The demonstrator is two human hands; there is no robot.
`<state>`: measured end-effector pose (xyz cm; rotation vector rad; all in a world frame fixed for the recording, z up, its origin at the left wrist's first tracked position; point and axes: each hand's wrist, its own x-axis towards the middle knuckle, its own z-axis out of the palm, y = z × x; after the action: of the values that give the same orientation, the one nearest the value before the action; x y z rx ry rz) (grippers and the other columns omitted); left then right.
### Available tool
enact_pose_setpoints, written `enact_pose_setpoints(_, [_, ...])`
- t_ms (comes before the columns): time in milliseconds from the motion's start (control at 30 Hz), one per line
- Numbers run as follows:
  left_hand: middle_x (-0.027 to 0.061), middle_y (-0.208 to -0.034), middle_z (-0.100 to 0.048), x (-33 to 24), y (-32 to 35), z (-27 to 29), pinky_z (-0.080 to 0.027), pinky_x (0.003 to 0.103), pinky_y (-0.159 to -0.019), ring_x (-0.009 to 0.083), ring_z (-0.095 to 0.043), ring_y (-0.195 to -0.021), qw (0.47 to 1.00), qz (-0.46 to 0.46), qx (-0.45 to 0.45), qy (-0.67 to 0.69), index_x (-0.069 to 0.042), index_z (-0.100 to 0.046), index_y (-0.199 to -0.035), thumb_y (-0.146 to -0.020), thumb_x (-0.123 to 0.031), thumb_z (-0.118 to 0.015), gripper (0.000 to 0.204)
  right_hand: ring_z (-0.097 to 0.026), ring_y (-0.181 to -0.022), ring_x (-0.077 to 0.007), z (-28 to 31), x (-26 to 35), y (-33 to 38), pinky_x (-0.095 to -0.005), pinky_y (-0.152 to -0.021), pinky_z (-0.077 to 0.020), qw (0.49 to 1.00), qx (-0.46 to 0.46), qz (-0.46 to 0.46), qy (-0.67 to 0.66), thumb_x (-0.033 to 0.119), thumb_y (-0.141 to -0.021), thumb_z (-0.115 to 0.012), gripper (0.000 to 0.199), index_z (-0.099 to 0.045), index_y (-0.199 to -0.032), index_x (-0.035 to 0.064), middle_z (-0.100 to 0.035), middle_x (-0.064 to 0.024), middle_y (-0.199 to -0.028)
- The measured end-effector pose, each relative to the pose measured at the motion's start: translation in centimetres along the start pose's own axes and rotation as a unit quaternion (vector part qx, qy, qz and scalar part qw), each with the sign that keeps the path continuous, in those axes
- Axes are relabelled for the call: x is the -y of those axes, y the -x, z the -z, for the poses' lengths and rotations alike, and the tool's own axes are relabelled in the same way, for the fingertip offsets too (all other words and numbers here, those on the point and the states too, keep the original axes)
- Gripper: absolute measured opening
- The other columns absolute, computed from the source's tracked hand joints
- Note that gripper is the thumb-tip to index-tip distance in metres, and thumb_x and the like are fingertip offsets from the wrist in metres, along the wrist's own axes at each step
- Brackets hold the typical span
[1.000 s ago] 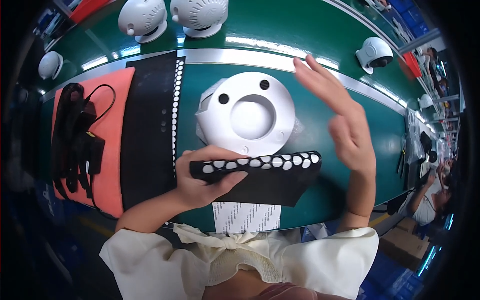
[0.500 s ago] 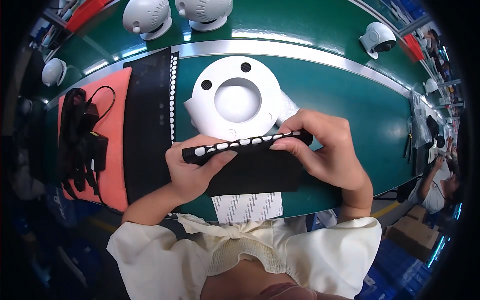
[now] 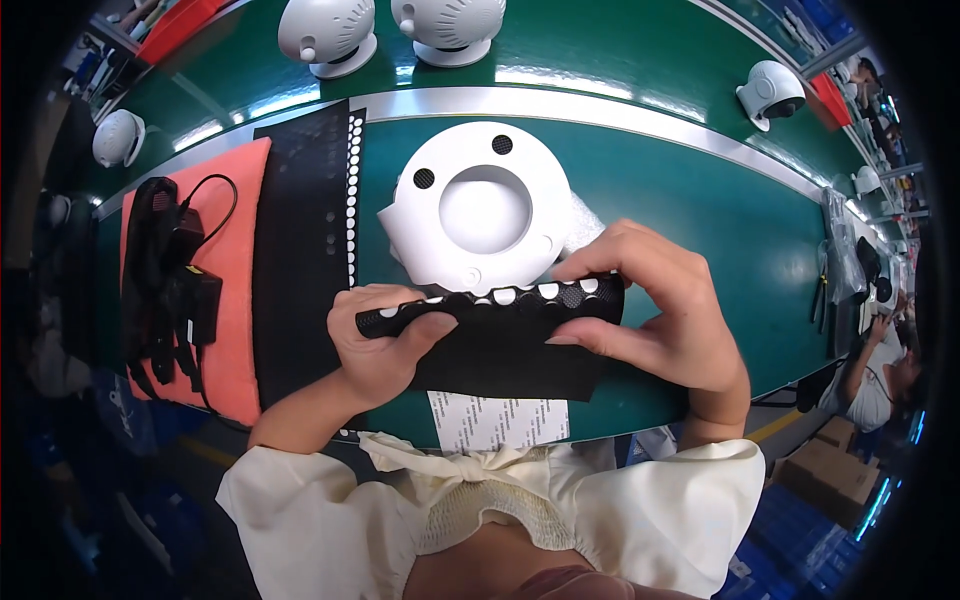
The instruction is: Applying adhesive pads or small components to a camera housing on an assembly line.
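Note:
Between my hands is a black textured sheet (image 3: 505, 350), bent over along its far edge. White round spots (image 3: 548, 291) show in a row along the bend. My left hand (image 3: 378, 335) pinches the sheet's left end, thumb on the near side. At the right end my right hand (image 3: 665, 305) grips it between thumb and fingers; some fingertips are hidden behind it. Just beyond lies a white ring-shaped plastic part (image 3: 550, 185) with a large round opening. Two black round mesh pads (image 3: 502, 145) sit on its far side, and two pale round spots show on its near side.
Printed white paper (image 3: 500, 422) lies at the table's near edge. To the left are another black sheet (image 3: 300, 220) and an orange foam pad (image 3: 235, 330) bearing black adapters and cables (image 3: 180, 235). White camera-like devices (image 3: 450, 30) stand on the far green surface.
The sheet's bent edge has turned and opened up, showing more black between the white spots. My right thumb has moved lower. The whole view has shifted slightly.

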<state>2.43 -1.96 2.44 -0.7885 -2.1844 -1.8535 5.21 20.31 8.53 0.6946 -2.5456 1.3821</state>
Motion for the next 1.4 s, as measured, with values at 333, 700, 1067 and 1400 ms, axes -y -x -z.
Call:
enact_pose_setpoints(333, [0.0078, -0.05, -0.052, 0.9, -0.2, 0.2, -0.041, 0.024, -0.045, 0.0196, -0.052, -0.042, 0.997, -0.064, 0.013, 0.034, 0.003, -0.054, -0.058, -0.065, -0.006, -0.072, 0.021, -0.051, -0.054, -0.016, -0.5, 0.3, 0.7, -0.0239, -0.049, -0.0397, 0.999, 0.005, -0.035, -0.026, 0.0, -0.066, -0.069, 0.016, -0.055, -0.074, -0.0002, -0.054, -0.0062, -0.066])
enact_pose_setpoints(700, [0.0087, -0.047, -0.049, 0.9, -0.6, 0.5, -0.035, 0.025, -0.039, 0.0203, -0.047, -0.038, 0.985, -0.129, 0.114, 0.028, 0.001, -0.052, -0.055, -0.063, -0.002, -0.071, 0.021, -0.048, -0.074, -0.0212, 0.7, 1.3, -0.4, -0.0303, -0.068, -0.0336, 0.987, 0.072, -0.046, 0.133, 0.018, -0.061, -0.073, 0.026, -0.059, -0.078, 0.0055, -0.056, -0.0044, -0.077])
enact_pose_setpoints(1067, [0.0093, -0.052, -0.052, 0.4, -0.7, 0.6, -0.037, 0.028, -0.041, 0.0228, -0.051, -0.042, 0.989, -0.107, 0.102, -0.007, 0.001, -0.056, -0.061, -0.061, -0.004, -0.07, 0.014, -0.047, -0.066, -0.0186, -3.3, 2.3, -2.7, -0.0281, -0.056, -0.0332, 0.98, 0.013, 0.144, 0.137, 0.008, -0.057, -0.071, 0.026, -0.062, -0.082, 0.007, -0.054, -0.0008, -0.074])
enact_pose_setpoints(1400, [0.0104, -0.054, -0.055, 0.2, -0.9, 0.6, -0.04, 0.028, -0.044, 0.0237, -0.056, -0.047, 0.995, -0.064, 0.073, 0.01, 0.0, -0.061, -0.067, -0.061, -0.007, -0.072, 0.015, -0.046, -0.062, -0.0171, -3.2, 1.8, -3.7, -0.0266, -0.054, -0.0346, 0.981, 0.068, 0.112, 0.141, 0.009, -0.058, -0.067, 0.021, -0.064, -0.078, 0.0088, -0.05, 0.0006, -0.07])
